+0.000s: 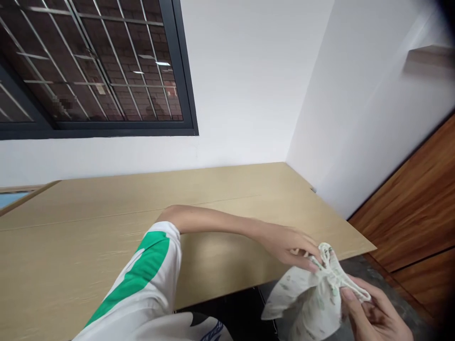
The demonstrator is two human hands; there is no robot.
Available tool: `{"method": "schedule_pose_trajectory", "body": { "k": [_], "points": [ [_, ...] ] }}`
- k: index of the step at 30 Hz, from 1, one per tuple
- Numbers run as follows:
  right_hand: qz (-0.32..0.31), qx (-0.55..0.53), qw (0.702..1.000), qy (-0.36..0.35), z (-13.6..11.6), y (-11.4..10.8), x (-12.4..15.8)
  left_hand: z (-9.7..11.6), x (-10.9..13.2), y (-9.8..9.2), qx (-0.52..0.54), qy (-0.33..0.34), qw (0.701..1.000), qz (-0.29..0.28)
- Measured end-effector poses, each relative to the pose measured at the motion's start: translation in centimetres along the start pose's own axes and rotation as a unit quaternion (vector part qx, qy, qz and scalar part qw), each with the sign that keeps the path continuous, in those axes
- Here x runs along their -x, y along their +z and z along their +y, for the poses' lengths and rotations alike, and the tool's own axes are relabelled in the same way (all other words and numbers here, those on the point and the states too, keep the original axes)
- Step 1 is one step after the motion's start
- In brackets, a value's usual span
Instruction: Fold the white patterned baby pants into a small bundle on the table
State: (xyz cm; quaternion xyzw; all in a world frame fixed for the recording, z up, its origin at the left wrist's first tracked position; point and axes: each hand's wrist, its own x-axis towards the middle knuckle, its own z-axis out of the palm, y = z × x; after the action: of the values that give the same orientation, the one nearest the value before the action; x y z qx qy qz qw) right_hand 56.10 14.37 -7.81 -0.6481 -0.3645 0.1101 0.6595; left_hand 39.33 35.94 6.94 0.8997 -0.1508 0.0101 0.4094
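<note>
A small white drawstring pouch (313,296) with a faint green print hangs in front of me, just off the right end of the light wooden table (106,227). My left hand (287,246) reaches across from the left and pinches the gathered neck of the pouch. My right hand (373,312) at the bottom right is closed on the white drawstring cord (350,284), pulling it sideways from the neck. My left arm wears a white sleeve with a green stripe.
A dark-framed window (95,66) with bars sits high on the white wall behind the table. A brown wooden cabinet or door (415,213) stands at the right. Dark floor shows below the table's edge.
</note>
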Motion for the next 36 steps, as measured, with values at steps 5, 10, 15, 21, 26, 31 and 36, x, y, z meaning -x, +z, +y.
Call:
{"method": "schedule_pose_trajectory", "body": {
  "k": [5,10,15,21,26,31,36],
  "points": [
    [-0.14,-0.051,0.984,-0.101,-3.1,1.7,-2.3,3.9,6.6,-2.0,-0.036,-0.1,0.991,0.084],
    [-0.205,-0.074,0.953,-0.212,-7.1,4.2,-5.3,9.0,13.2,-3.5,-0.057,-0.238,0.948,0.203],
    [-0.254,-0.126,0.926,-0.251,-9.6,9.1,-8.2,10.9,20.8,-2.4,-0.121,-0.276,0.884,0.358],
    [-0.388,-0.132,0.891,-0.195,-9.1,18.6,-10.4,7.8,27.7,0.0,-0.163,-0.305,0.777,0.526],
    [-0.482,-0.038,0.865,-0.135,-5.8,26.4,-11.8,2.5,31.0,-0.7,-0.144,-0.41,0.76,0.484],
    [-0.507,0.051,0.846,-0.159,0.0,33.8,-13.4,-6.0,34.4,-0.6,-0.145,-0.484,0.741,0.443],
    [-0.498,0.138,0.841,-0.163,4.8,40.9,-14.8,-13.6,36.2,0.0,-0.181,-0.567,0.67,0.444]
  ]
}}
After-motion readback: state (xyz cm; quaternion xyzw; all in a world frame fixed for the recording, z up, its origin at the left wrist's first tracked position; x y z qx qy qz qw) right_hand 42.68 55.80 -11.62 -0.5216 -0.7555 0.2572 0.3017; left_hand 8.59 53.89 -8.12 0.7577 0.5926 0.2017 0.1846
